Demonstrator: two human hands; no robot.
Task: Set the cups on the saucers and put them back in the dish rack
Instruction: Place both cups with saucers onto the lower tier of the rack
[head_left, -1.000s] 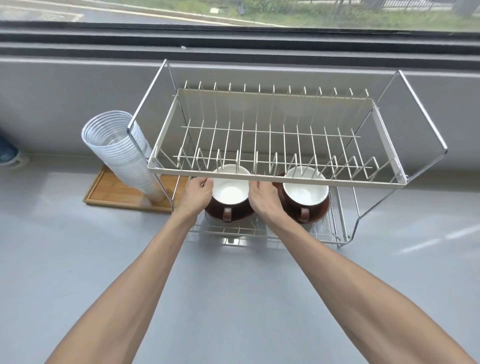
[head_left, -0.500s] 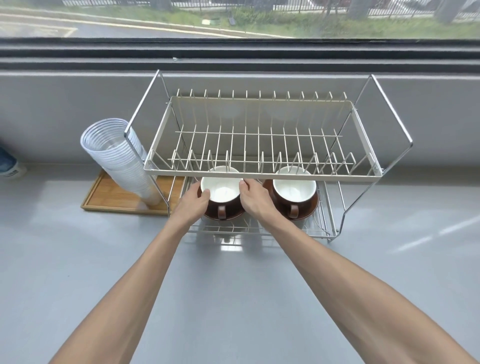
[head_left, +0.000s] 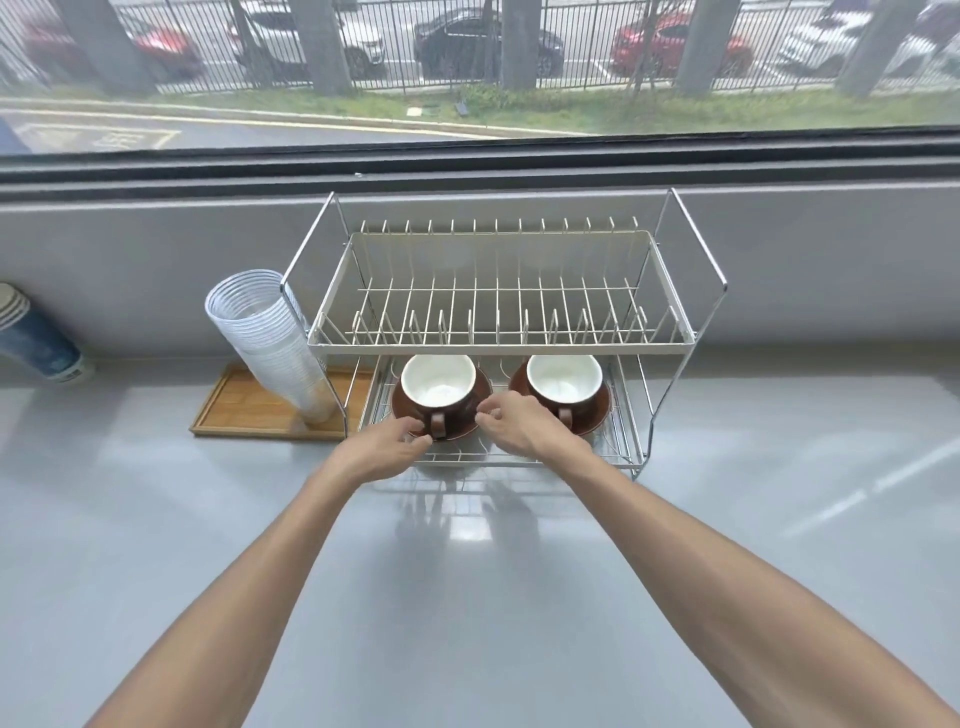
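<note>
Two white-lined brown cups stand on brown saucers on the lower shelf of the wire dish rack (head_left: 498, 347). The left cup (head_left: 439, 379) sits on its saucer (head_left: 482, 388), handle toward me. The right cup (head_left: 563, 375) rests on the other saucer (head_left: 598, 411). My left hand (head_left: 382, 449) is at the front left rim of the left saucer, fingers loosely curled. My right hand (head_left: 519, 422) is between the two saucers, fingers apart, its tips beside the left saucer's right rim. Neither hand is closed around anything.
The rack's upper shelf has plate dividers and overhangs the cups. A tilted stack of clear plastic cups (head_left: 265, 332) stands on a wooden tray (head_left: 228, 413) left of the rack. Blue paper cups (head_left: 36, 345) lie at the far left. The grey counter (head_left: 467, 597) spreads in front.
Both hands gripped the sides of the left cup and saucer under the upper shelf. They have let go and drawn back toward the shelf's front edge. The camera view has tilted up.
</note>
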